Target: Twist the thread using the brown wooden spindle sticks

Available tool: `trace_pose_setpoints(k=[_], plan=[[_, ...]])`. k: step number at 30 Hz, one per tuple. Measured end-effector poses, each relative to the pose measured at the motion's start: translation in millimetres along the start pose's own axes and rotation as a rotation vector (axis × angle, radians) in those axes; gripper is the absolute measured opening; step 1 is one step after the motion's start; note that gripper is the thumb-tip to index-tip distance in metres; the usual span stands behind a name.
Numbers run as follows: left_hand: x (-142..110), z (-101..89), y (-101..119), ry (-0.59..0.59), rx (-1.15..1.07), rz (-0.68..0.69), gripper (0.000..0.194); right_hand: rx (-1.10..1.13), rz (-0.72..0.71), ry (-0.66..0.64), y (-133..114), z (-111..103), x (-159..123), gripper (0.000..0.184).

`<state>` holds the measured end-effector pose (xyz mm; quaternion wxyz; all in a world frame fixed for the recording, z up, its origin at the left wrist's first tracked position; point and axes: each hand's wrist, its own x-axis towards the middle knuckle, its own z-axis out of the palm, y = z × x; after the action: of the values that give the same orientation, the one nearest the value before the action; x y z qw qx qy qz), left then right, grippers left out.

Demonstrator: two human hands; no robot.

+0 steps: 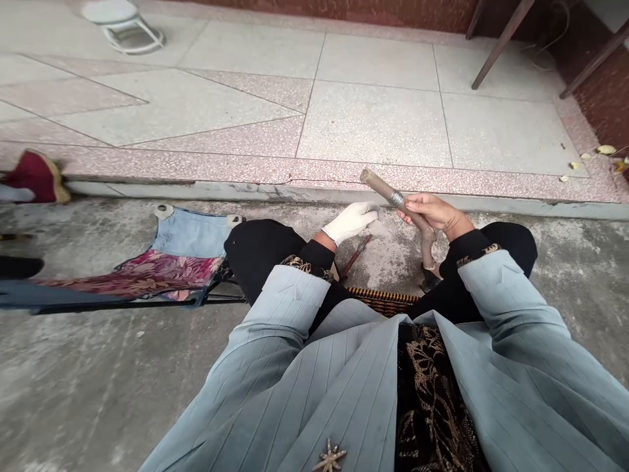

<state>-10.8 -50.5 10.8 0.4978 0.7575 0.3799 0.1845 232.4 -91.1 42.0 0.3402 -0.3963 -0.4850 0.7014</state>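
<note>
My right hand [428, 213], bare, is closed around a wooden stick [377, 183] with a bent, knobbly lower part. Silvery wire is wound in a tight band [396, 198] about the stick, just beyond my fingertips. The stick tilts up to the left, and its lower end comes down near my right foot. My left hand [350, 223] wears a white knitted glove and hovers left of the stick, apart from it. Its fingers point right, slightly bent and parted, with nothing visible between them. Beneath it, a thin reddish-brown tool [356, 257] lies on the concrete.
A woven orange-and-black seat [383, 301] shows between my legs. Left of me stands a folding chair [191, 233] with blue and floral cloth. Ahead runs a raised tiled step [373, 124], with a white stool [135, 33] on it. Another person's red shoe [37, 180] is at the left.
</note>
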Motion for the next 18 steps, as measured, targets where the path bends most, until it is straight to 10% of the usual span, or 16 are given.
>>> trace_pose_setpoints(k=[9, 18], plan=[[-6.3, -23.3, 3.0, 0.115, 0.155, 0.094, 0.031, 0.209, -0.094, 0.161, -6.6, 53.2, -1.3, 0.045], [-6.3, -38.9, -8.0, 0.159, 0.313, 0.098, 0.031, 0.169, -0.211, 0.29, -15.4, 45.9, 40.2, 0.046]])
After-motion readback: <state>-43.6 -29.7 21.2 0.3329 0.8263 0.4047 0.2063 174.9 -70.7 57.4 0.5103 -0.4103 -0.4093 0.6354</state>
